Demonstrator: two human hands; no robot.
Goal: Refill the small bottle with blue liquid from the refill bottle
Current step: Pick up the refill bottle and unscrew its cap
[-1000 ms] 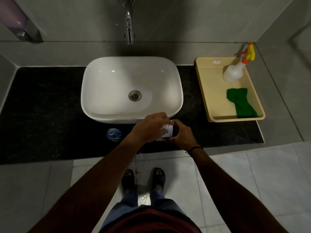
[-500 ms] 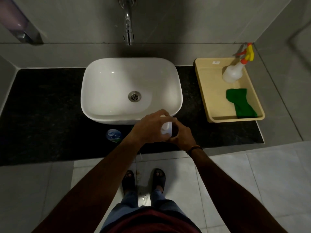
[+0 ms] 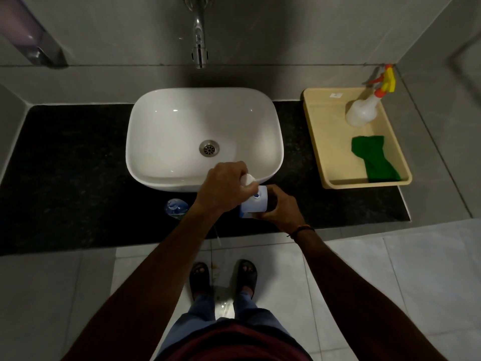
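At the counter's front edge, the right hand (image 3: 282,208) grips the refill bottle (image 3: 254,203); the left hand (image 3: 225,190) pinches its cap (image 3: 247,180), just lifted off; next, pour carefully into the small bottle (image 3: 176,207).

Honestly nothing here can be read. The beige plastic tray (image 3: 315,131) on the right end of the counter has a tiny white sticker (image 3: 335,95) in its far corner with a dark mark on it (way too small to make out), and the white-and-blue box-shaped bottle (image 3: 256,204) held by the right hand (image 3: 282,208) shows only a blue dot on top, no lettering. The small round blue-and-clear bottle (image 3: 176,207) standing on the black counter has a pale pattern but no legible words either.
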